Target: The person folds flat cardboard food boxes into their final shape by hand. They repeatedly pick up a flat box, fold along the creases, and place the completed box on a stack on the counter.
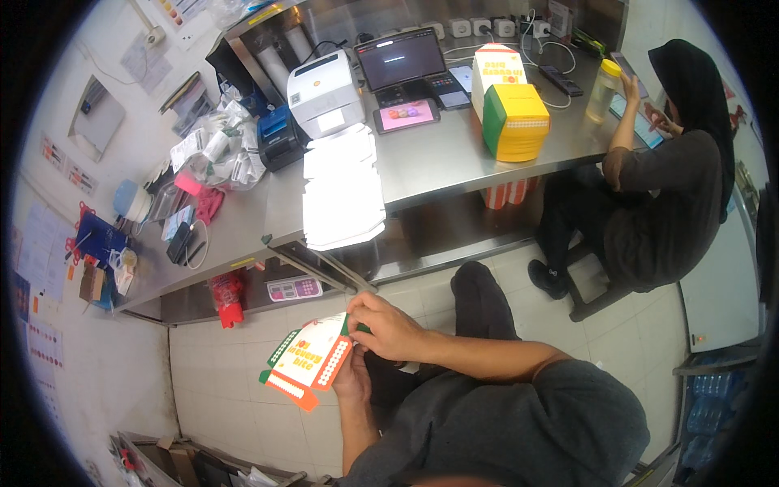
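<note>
A partly folded cardboard box [312,354], white with green and orange-red flaps, is held over my lap. My right hand [385,326] comes in across my body and pinches the box's upper right corner, next to a green flap. My left hand [353,380] is below it, its fingers closed on the near right edge by the orange-red flap and partly hidden behind the card. On the steel table ahead lies a stack of flat white box blanks [344,195], reaching past the table's front edge. Formed yellow, green and white boxes [513,122] stand farther right.
A label printer [326,96], an open laptop [402,61] and a phone [406,116] with a lit screen sit behind the blanks. A seated co-worker [665,187] at the right handles a phone beside a yellow-lidded bottle [603,91]. A plastic bag of rolls [219,150] lies left.
</note>
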Available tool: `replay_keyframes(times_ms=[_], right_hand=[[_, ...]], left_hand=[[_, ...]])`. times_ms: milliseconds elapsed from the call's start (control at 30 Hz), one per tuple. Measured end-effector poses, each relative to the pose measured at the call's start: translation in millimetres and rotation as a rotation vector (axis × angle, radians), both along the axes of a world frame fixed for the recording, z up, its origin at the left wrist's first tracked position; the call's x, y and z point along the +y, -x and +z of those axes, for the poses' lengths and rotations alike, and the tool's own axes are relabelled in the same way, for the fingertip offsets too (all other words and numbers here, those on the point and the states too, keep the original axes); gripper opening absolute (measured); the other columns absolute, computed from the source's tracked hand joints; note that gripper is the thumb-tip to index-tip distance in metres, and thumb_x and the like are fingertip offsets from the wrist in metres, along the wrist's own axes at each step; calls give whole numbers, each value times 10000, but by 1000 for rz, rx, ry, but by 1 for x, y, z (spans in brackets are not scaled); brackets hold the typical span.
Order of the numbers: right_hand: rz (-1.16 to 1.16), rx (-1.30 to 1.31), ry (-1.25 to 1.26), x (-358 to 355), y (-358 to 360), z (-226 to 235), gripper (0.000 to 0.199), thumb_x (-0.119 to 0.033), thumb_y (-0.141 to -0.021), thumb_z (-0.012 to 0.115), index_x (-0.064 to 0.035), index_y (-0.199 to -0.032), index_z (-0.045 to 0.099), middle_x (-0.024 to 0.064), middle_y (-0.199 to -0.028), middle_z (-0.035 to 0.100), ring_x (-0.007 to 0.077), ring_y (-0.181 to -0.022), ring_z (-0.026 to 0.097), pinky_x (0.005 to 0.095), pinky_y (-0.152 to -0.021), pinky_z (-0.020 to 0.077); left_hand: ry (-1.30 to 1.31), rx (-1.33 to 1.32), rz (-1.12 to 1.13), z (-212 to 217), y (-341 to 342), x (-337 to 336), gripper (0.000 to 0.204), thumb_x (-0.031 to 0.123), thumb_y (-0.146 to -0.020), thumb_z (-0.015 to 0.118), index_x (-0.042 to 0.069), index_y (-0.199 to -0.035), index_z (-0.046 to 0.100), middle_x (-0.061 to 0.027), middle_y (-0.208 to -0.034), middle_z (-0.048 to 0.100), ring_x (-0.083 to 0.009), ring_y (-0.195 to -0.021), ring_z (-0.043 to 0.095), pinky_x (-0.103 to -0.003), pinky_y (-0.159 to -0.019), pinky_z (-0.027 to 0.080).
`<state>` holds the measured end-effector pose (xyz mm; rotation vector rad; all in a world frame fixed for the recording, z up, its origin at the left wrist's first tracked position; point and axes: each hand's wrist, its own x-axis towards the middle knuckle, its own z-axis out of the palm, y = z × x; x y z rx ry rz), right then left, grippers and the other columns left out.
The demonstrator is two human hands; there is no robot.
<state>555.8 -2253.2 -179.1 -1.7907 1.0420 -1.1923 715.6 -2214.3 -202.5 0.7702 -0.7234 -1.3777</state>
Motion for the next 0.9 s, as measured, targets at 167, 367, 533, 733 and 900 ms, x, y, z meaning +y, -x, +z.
replay_keyframes(times_ms=[167, 367, 533, 733, 900], right_hand=[[78, 38, 120, 2, 4, 5, 352, -89, -875, 732, -46, -1214, 648, 157, -1308, 611, 365, -1249, 577, 442, -1091, 465], [199, 116, 245, 9, 3, 10, 419, -163, -922, 696, -49, -1325, 674, 138, -1283, 656, 352, -1219, 611, 443, -1059, 492], [-52, 101, 134, 4, 2, 5, 241, -124, -962, 661, -66, -1172, 763, 95, -1100, 699, 323, -1055, 678, 436, -907, 566], [23, 159, 246, -1, 7, -4, 221, -100, -948, 665, -66, -1134, 780, 109, -1046, 696, 348, -974, 692, 472, -866, 570], [-6, 154, 167, -4, 12, -3, 221, -101, -941, 665, -39, -1122, 775, 130, -1044, 726, 363, -981, 705, 467, -878, 573]], left_hand=[[-149, -384, 114, -15, 5, 0, 441, 67, -965, 745, -12, -1362, 569, -97, -1244, 661, -207, -1114, 667, -357, -952, 553], [182, -972, 26, -47, -5, -9, 314, 40, -935, 718, -14, -1224, 607, -108, -1169, 693, -203, -1014, 673, -364, -872, 558], [-64, -708, 37, -38, -1, -8, 270, 202, -1011, 700, 30, -1195, 604, -127, -1209, 695, -223, -1015, 679, -398, -865, 579], [-78, -83, 84, 7, -2, -12, 492, 508, -1106, 479, 49, -1259, 570, -148, -1271, 668, -286, -1184, 653, -467, -942, 574], [-170, -112, 95, 16, -13, -18, 247, 253, -1103, 590, 36, -1220, 576, -136, -1179, 693, -225, -1035, 708, -385, -891, 601]])
